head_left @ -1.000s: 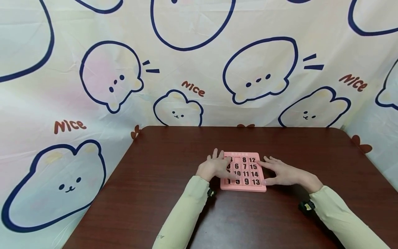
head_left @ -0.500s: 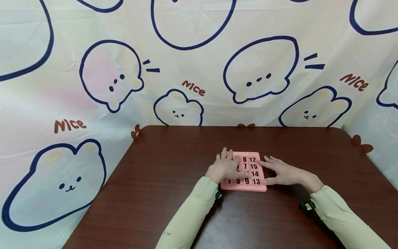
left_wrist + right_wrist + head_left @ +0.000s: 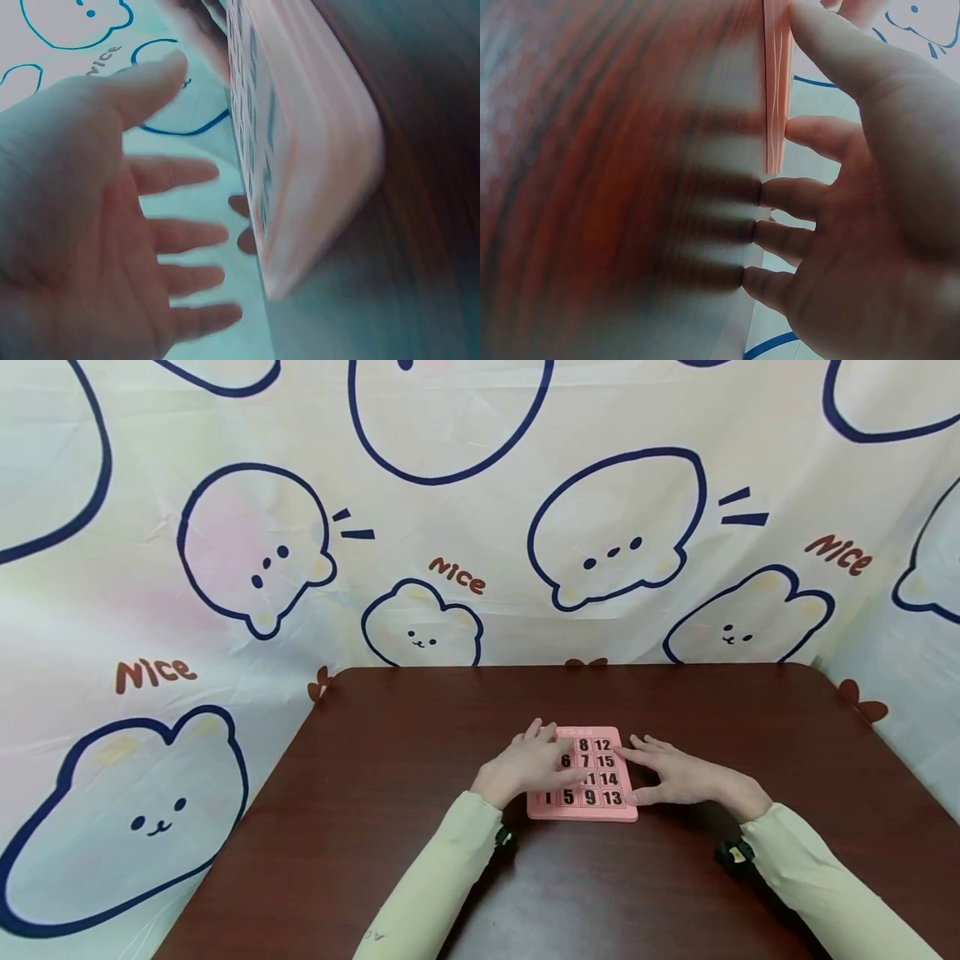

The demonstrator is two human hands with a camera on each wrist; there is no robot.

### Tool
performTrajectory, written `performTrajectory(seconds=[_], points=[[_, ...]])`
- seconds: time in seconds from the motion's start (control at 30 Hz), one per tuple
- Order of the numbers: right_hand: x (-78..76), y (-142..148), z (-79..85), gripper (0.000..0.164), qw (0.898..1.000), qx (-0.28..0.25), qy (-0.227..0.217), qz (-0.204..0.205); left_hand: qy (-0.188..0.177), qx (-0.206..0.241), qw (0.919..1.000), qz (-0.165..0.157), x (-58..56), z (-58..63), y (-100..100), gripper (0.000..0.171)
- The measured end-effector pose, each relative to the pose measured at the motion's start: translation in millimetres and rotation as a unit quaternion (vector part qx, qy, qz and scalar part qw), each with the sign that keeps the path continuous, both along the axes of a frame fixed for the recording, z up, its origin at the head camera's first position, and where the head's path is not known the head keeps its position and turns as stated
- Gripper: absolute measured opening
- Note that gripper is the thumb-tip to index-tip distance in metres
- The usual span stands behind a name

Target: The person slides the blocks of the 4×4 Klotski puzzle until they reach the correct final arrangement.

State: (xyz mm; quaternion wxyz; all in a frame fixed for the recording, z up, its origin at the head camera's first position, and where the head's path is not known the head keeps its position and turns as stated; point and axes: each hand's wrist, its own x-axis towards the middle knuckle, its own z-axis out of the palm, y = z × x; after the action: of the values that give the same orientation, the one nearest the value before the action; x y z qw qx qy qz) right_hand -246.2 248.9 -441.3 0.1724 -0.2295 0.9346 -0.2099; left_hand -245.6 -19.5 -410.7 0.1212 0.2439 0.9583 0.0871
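A pink number slide puzzle (image 3: 592,814) with black-numbered tiles lies flat on the brown table (image 3: 360,827). Over its left part hovers my left hand (image 3: 522,770), covering several tiles. The left wrist view has that hand (image 3: 112,217) with fingers spread and relaxed, apart from the puzzle (image 3: 330,142) and holding nothing. Along the puzzle's right edge lies my right hand (image 3: 678,777), its thumb and index finger touching that side. In the right wrist view the other fingertips of the right hand (image 3: 840,225) rest on the tabletop, nearly straight, beside the puzzle's edge (image 3: 775,97).
Behind the table hangs a pale cloth (image 3: 622,410) printed with blue-outlined cartoon bears. Each wrist wears a dark strapped device, a left one (image 3: 503,837) and a right one (image 3: 735,853), below light green sleeves.
My left hand first moved right across the tiles, then drew back somewhat to the left. The right hand stays at the puzzle's edge. The head view has shifted slightly.
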Motion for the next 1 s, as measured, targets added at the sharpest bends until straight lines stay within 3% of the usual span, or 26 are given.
performTrajectory(seconds=[0.3,0.43,0.73,1.0], points=[[1.0,-3,3.3,0.092,1.0,0.006,-0.005,-0.011,0.069,-0.003,0.9957,-0.061,17.4,-9.1,-34,0.06],[0.8,-2,3.9,0.092,1.0,0.006,-0.003,-0.01,0.084,-0.015,0.9942,-0.066,26.5,-9.5,-43,0.062],[0.1,-3,1.1,0.092,1.0,0.01,-0.002,-0.011,0.029,-0.041,0.9987,-0.006,33.0,-14.2,-55,0.069],[1.1,-3,3.0,0.092,1.0,0.011,-0.001,-0.01,0.022,-0.049,0.9985,-0.008,30.3,-14.5,-51,0.067]])
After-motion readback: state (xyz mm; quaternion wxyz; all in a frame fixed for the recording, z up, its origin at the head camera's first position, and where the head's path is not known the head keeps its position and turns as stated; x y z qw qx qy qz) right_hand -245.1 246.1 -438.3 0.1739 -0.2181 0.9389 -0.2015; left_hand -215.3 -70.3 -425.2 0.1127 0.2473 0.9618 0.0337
